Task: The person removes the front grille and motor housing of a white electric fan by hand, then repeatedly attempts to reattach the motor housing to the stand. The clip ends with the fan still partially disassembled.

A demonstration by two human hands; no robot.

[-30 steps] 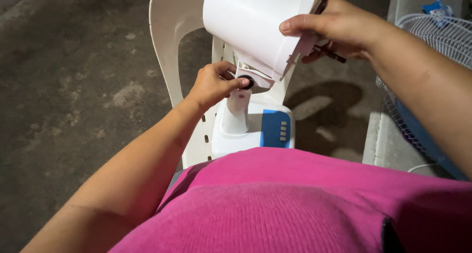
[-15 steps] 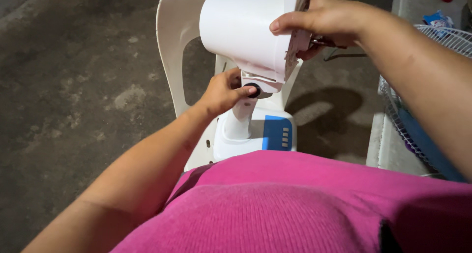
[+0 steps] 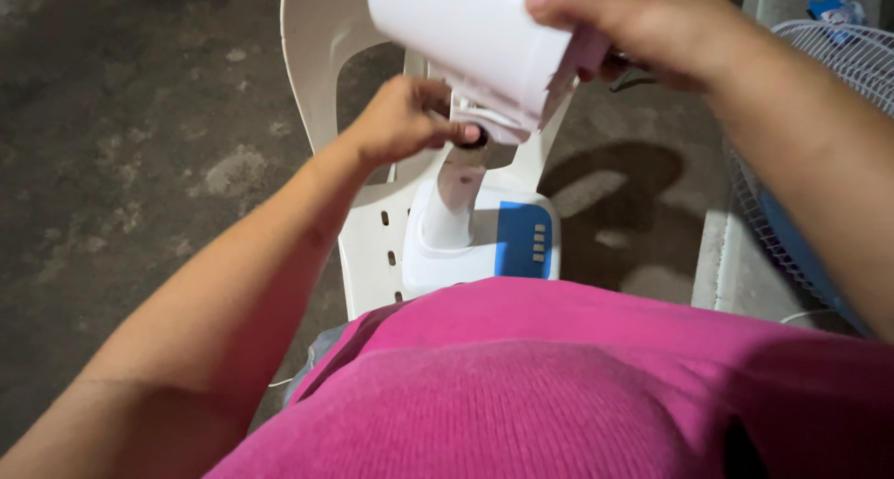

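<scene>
We look down on a rough concrete floor (image 3: 140,162), the largest thing in view, dark and blotched on the left. On it stands a white plastic chair (image 3: 321,88), its back at the far side and its slotted seat running toward us. On the seat rests the fan base (image 3: 484,242), white with a blue panel carrying a short column of small buttons, and a white neck rises from it. Above the neck sits the white motor housing (image 3: 456,32), a smooth cylinder tilted to the left, near the top middle of the view. Our right hand (image 3: 643,23) clasps the housing's right end, fingers curled over its edge and the thumb across the front. Our left hand (image 3: 400,121) reaches in from the near left and pinches the small black knob (image 3: 475,134) at the joint just under the housing, fingertips pressed together on it. At the far right, a white wire fan grille (image 3: 838,60) lies over a blue fan blade (image 3: 792,246), well apart from the chair.
</scene>
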